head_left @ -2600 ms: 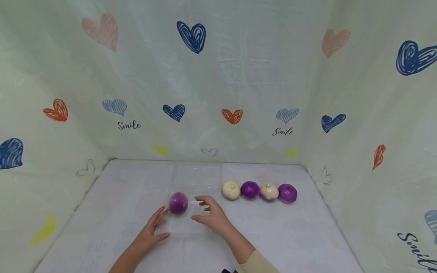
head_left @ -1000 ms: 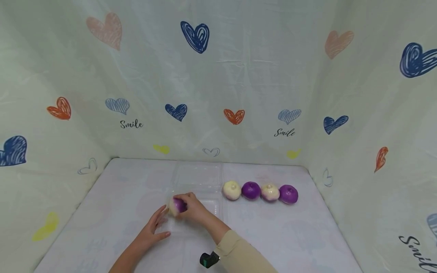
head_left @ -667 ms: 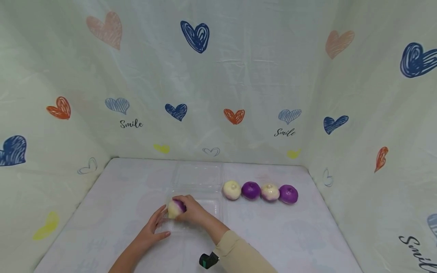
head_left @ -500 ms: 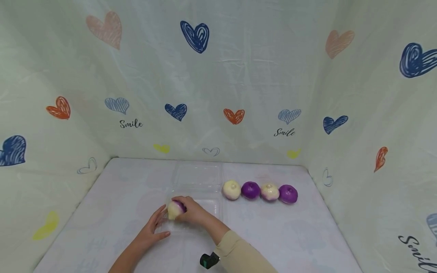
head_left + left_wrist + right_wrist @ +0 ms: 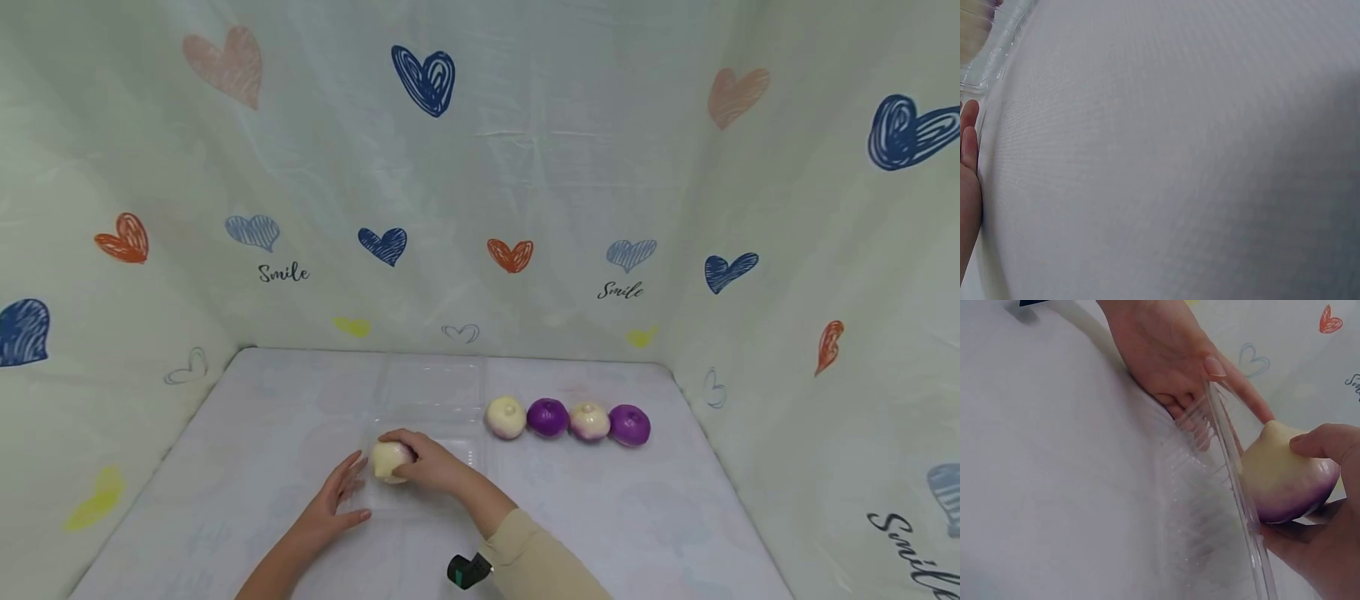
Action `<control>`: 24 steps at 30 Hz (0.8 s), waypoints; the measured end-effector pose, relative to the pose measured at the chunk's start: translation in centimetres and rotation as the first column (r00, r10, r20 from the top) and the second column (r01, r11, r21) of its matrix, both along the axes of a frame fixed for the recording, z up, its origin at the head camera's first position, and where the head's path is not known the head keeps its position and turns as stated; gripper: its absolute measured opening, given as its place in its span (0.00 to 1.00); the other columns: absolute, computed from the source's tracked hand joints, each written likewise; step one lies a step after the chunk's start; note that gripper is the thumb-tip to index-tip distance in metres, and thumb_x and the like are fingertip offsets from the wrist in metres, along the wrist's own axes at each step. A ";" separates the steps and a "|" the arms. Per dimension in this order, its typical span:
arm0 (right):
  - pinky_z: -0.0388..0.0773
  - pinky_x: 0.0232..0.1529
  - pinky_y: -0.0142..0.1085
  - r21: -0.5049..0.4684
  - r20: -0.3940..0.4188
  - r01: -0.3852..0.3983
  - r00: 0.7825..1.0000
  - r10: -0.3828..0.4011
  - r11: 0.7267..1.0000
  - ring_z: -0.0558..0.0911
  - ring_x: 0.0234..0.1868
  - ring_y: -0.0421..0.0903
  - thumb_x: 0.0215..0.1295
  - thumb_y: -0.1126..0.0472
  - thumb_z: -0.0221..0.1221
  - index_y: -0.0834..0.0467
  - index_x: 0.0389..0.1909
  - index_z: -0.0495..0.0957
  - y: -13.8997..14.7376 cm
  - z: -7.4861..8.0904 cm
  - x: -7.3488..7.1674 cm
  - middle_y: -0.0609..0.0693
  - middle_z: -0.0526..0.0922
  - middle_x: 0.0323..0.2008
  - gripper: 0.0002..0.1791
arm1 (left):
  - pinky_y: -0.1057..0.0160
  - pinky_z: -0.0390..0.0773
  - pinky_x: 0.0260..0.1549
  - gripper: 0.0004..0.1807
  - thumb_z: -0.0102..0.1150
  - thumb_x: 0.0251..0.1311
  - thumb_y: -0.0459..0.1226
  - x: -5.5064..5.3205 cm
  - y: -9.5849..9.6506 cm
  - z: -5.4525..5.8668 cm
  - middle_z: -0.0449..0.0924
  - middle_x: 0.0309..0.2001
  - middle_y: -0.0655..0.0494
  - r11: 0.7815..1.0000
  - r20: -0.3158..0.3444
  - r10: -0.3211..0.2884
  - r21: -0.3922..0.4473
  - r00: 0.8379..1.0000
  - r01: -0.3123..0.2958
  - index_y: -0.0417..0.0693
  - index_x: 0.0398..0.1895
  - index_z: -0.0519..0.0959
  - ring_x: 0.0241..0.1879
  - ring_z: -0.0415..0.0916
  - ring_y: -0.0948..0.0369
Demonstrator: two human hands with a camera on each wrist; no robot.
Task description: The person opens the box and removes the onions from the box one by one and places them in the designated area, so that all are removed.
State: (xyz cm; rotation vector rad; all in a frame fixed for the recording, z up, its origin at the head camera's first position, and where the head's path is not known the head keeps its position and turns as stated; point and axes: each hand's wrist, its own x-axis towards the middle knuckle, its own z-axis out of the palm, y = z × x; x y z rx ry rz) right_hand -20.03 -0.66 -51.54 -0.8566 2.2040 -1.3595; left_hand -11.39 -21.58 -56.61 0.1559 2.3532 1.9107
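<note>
My right hand grips a turnip over the left part of a clear plastic box. Its pale root end faces me, and the right wrist view shows the purple side of the turnip below, thumb and fingers on either side. My left hand rests with extended fingers around the box's left front corner; in the right wrist view the left hand's thumb lies right at the box rim. The left wrist view catches only part of the left hand.
The box's clear lid lies flipped back behind it. To the right stand several turnips in a row, pale and purple alternating. A black wrist camera hangs by the right sleeve. Heart-printed sheeting surrounds the table.
My right hand has come in from the right and taken hold of the turnip, which was purple side up. It has turned so its pale end shows. My left hand stays put.
</note>
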 end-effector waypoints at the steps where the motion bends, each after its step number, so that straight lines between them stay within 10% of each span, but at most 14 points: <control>1: 0.71 0.50 0.32 -0.001 0.002 -0.006 1.000 0.006 1.000 0.73 0.51 0.37 0.61 0.68 0.60 0.52 0.63 0.73 0.2 0.1 0.0 0.45 0.75 0.59 0.27 | 0.75 0.62 0.54 0.51 0.68 0.53 0.28 0.0 0.0 0.1 0.53 0.72 0.33 1.000 0.010 0.006 -0.006 1.000 -0.006 0.40 0.76 0.48 0.65 0.60 0.38; 8: 0.70 0.50 0.32 0.013 -0.034 -0.025 0.999 0.025 1.000 0.72 0.50 0.37 0.63 0.67 0.57 0.51 0.63 0.73 1.8 0.9 -0.2 0.45 0.74 0.60 0.26 | 0.75 0.60 0.56 0.51 0.69 0.54 0.29 -0.1 0.1 0.3 0.52 0.73 0.34 1.000 0.027 0.006 -0.021 1.000 -0.005 0.41 0.76 0.47 0.66 0.59 0.38; 16: 0.69 0.54 0.33 -0.022 -0.021 0.019 1.000 -0.019 1.000 0.71 0.55 0.40 0.65 0.66 0.55 0.51 0.62 0.72 3.7 1.9 -0.4 0.47 0.71 0.62 0.24 | 0.43 0.57 0.65 0.53 0.71 0.52 0.32 -0.3 0.3 0.3 0.53 0.73 0.37 0.996 0.093 0.051 -0.074 0.994 -0.044 0.45 0.77 0.47 0.67 0.59 0.40; 24: 0.75 0.47 0.36 -0.082 0.075 0.088 0.994 -0.082 0.993 0.71 0.55 0.45 0.66 0.65 0.56 0.50 0.63 0.71 6.2 2.9 -0.7 0.49 0.68 0.64 0.24 | 0.40 0.55 0.65 0.54 0.72 0.51 0.33 -0.2 0.3 0.5 0.52 0.73 0.37 0.996 0.115 0.056 -0.075 0.992 -0.048 0.46 0.76 0.47 0.68 0.57 0.38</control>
